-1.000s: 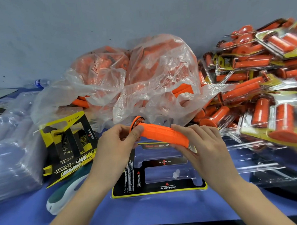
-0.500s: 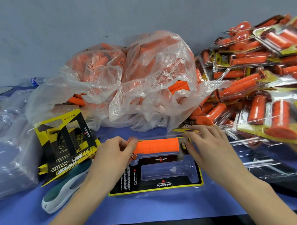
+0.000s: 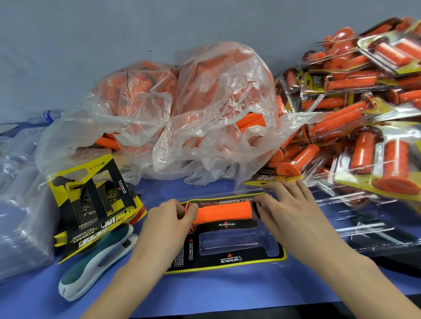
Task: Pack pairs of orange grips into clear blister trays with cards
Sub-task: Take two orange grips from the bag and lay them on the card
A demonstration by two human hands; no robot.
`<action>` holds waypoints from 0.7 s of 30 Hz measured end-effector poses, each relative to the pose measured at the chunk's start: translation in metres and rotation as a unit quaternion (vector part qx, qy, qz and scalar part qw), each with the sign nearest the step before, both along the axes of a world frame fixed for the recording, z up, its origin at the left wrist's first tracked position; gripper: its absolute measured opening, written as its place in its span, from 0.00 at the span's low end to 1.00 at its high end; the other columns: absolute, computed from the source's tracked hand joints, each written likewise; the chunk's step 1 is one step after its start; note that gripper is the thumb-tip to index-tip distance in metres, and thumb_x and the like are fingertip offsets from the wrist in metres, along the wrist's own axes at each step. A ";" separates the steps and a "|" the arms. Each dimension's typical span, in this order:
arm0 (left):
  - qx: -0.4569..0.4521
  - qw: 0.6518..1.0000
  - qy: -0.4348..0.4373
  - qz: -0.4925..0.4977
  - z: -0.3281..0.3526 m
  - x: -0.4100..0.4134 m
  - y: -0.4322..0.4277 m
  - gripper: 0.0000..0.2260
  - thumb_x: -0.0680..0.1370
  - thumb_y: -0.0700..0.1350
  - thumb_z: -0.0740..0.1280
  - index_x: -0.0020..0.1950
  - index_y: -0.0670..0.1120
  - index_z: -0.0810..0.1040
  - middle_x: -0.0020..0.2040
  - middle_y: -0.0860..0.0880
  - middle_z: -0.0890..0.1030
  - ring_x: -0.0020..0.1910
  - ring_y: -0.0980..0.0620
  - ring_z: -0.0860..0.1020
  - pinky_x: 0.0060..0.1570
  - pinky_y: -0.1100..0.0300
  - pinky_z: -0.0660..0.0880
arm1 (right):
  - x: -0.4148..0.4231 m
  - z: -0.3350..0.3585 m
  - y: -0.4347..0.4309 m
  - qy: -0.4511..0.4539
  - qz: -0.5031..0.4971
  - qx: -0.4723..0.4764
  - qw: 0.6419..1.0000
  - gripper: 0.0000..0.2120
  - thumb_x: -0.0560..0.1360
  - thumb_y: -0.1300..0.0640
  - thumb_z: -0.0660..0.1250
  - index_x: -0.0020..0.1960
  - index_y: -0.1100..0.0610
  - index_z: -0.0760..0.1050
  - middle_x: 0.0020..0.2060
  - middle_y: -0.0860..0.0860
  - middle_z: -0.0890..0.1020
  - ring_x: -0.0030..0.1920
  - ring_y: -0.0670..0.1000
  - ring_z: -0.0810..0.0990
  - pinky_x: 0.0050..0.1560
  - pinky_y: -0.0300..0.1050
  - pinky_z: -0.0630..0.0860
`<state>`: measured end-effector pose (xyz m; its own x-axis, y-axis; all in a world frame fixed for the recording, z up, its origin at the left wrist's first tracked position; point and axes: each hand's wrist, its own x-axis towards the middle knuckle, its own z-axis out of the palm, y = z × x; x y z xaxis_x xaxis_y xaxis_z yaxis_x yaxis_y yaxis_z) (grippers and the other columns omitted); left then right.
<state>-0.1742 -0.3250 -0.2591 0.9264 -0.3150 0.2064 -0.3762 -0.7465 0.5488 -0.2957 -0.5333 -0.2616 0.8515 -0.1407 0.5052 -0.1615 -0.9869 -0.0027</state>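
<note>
Orange grip (image 3: 222,210) sits lengthwise in the far cavity of the blister tray (image 3: 279,246), flange end to the left. The tray's black-and-yellow card (image 3: 233,260) is in place around the cavities. Near cavity (image 3: 230,243) has no grip in it.

Left hand (image 3: 168,221): fingers curled round the flange end of the grip, thumb tip on top of it. Grasping, not released.

Right hand (image 3: 286,211): fingers mostly straight, laid over the tray's far right corner, thumb against the grip's right end. Pressing, not clenched. Can't tell whether the fingertips touch the card or only the clear plastic.

Tray lies flat on the blue worktop (image 3: 210,296), centre, just in front of the person.

Surroundings:
- Clear plastic bag (image 3: 190,116) of loose orange grips behind the tray, against the wall.
- Pile of packed blister packs (image 3: 372,133) to the right, overlapping each other, some tilted.
- Clear empty trays (image 3: 364,227) lying right of the working tray.
- Loose printed cards (image 3: 93,200) to the left, stacked at an angle.
- Teal and white hand tool (image 3: 95,263) just in front of those cards, partly under them. Looks like a stapler, not certain.
- Stack of empty clear trays (image 3: 14,216) at far left.
- Water bottle (image 3: 49,115) lying at back left.
</note>
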 end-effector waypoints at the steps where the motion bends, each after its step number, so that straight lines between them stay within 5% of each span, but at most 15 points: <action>1: 0.006 1.000 -0.011 0.004 -0.001 0.000 -0.001 0.18 0.80 0.60 0.63 0.34 0.51 0.74 0.28 0.53 0.77 0.33 0.57 0.75 0.32 0.58 0.69 | -0.001 0.000 0.000 0.001 0.000 0.000 1.000 0.07 0.76 0.56 0.70 0.52 0.55 0.83 0.56 0.56 0.82 0.57 0.63 0.79 0.65 0.65 0.70; 10: 0.019 0.998 -0.052 0.020 0.011 0.007 0.010 0.18 0.78 0.67 0.55 0.46 0.54 0.71 0.38 0.53 0.80 0.39 0.48 0.79 0.41 0.53 0.75 | 0.000 0.007 -0.002 0.010 0.001 0.028 1.000 0.07 0.77 0.55 0.68 0.54 0.53 0.81 0.57 0.53 0.81 0.58 0.60 0.77 0.64 0.62 0.70; 17: -0.041 0.981 -0.146 0.118 0.062 0.065 0.067 0.10 0.81 0.53 0.59 0.45 0.50 0.75 0.35 0.53 0.77 0.37 0.45 0.75 0.38 0.52 0.70 | 0.019 0.027 -0.003 -0.006 0.012 0.061 0.998 0.11 0.78 0.54 0.65 0.58 0.52 0.81 0.57 0.52 0.81 0.59 0.59 0.76 0.64 0.58 0.70; 21: 0.047 0.980 -0.147 0.122 0.078 0.127 0.080 0.12 0.82 0.43 0.57 0.53 0.45 0.80 0.39 0.47 0.80 0.35 0.49 0.73 0.39 0.56 0.68 | 0.031 0.033 -0.001 -0.020 0.025 0.088 0.996 0.11 0.78 0.53 0.63 0.58 0.50 0.81 0.55 0.51 0.82 0.57 0.58 0.76 0.63 0.58 0.70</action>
